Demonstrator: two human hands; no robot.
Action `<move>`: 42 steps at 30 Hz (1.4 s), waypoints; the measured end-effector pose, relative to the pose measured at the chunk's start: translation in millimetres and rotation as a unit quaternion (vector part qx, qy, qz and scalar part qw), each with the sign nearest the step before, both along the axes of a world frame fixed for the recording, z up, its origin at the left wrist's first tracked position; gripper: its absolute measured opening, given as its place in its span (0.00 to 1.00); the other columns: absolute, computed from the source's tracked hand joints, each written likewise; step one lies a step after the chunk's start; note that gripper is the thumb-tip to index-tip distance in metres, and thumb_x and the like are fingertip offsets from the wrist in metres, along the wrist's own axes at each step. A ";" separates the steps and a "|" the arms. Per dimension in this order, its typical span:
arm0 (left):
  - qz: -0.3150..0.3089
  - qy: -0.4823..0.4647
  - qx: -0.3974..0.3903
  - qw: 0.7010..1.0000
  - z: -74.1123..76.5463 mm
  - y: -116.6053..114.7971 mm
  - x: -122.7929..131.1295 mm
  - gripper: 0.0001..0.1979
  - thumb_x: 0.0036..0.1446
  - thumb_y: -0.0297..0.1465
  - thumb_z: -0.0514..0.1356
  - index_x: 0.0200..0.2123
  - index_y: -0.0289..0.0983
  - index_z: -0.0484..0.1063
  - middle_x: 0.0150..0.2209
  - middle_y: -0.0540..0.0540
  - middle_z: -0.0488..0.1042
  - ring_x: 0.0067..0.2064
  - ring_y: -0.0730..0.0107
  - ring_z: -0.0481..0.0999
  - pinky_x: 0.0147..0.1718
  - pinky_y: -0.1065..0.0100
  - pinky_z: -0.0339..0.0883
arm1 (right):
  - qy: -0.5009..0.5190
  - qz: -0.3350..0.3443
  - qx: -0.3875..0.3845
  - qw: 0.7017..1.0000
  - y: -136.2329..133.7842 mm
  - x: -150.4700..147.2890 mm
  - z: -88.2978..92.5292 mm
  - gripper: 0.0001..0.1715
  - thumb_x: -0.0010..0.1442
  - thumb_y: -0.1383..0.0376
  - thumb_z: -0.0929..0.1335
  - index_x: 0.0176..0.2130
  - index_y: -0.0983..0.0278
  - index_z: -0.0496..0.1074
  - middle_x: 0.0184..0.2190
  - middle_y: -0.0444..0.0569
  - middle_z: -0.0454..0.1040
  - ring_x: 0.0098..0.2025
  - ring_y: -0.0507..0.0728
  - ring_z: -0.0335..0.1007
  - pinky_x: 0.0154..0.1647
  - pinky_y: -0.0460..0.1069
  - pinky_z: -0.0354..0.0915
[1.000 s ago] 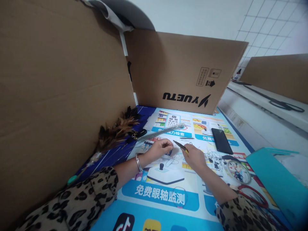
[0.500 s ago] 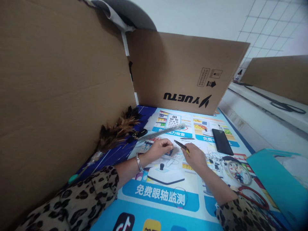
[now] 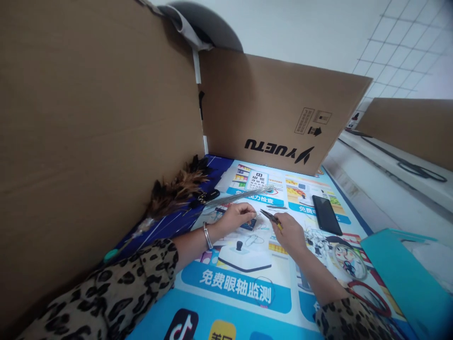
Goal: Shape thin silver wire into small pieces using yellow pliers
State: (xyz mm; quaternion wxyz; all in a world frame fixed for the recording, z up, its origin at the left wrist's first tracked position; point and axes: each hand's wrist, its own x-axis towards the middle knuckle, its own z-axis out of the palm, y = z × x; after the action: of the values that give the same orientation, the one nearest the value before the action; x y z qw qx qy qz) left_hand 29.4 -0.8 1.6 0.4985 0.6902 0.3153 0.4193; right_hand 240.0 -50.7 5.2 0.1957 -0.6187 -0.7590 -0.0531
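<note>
My left hand (image 3: 238,216) rests on the printed blue poster (image 3: 233,288), fingers curled in a pinch on a small dark piece (image 3: 249,224) with thin wire. A silver bangle (image 3: 206,235) circles that wrist. My right hand (image 3: 290,233) is closed round yellow-handled pliers (image 3: 271,217), whose dark tip points left toward the left fingertips. Both sleeves are leopard print. Loose bent wires (image 3: 258,238) lie between the hands.
Cardboard walls (image 3: 279,108) stand at the left and back. A feather duster (image 3: 175,191) lies along the left wall. A bundle of straight wires (image 3: 240,196), tweezers (image 3: 276,207), a black phone (image 3: 326,214), wire coils (image 3: 348,264) and a teal box (image 3: 406,274) lie to the right.
The view has shifted slightly, so everything sits a little lower and to the right. Both hands stay in nearly the same pose, pliers tip still near the left fingers.
</note>
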 end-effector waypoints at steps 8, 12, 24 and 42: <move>-0.015 -0.004 -0.007 1.000 -0.8 1.4 1.0 0.09 0.51 0.32 0.56 0.31 0.31 0.71 0.25 0.48 0.69 0.26 0.76 0.67 0.26 0.74 0.61 | 0.008 -0.051 -0.023 0.998 3.5 0.1 -1.0 0.14 0.59 0.57 0.58 0.40 0.59 0.66 0.36 0.44 0.71 0.36 0.53 0.67 0.32 0.45 0.56; -0.005 0.007 0.000 1.000 -0.8 3.0 0.5 0.09 0.52 0.32 0.55 0.30 0.32 0.71 0.25 0.49 0.70 0.27 0.76 0.67 0.27 0.74 0.61 | 0.031 -0.058 -0.022 0.998 5.8 3.0 -1.4 0.16 0.59 0.55 0.57 0.38 0.59 0.67 0.35 0.44 0.72 0.34 0.53 0.67 0.31 0.46 0.57; 0.030 0.039 0.051 0.997 -4.9 5.6 0.0 0.08 0.52 0.31 0.54 0.30 0.32 0.71 0.24 0.50 0.69 0.27 0.76 0.66 0.26 0.75 0.60 | -0.058 0.075 0.050 0.994 2.0 3.8 0.3 0.12 0.57 0.64 0.60 0.40 0.63 0.68 0.35 0.50 0.69 0.41 0.55 0.63 0.43 0.48 0.57; 0.017 0.057 0.069 0.996 -4.2 3.2 -0.3 0.07 0.52 0.28 0.53 0.28 0.33 0.70 0.23 0.52 0.66 0.26 0.77 0.65 0.26 0.76 0.58 | -0.111 0.043 0.056 0.991 8.4 8.0 1.9 0.14 0.57 0.62 0.60 0.43 0.64 0.65 0.36 0.52 0.67 0.41 0.58 0.59 0.43 0.51 0.55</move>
State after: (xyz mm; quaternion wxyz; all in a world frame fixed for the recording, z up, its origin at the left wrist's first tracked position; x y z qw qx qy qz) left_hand 29.1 2.5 -2.6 0.4235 0.7403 0.3249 0.4087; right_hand 248.0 -42.3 7.2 0.1469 -0.5637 -0.7979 -0.1548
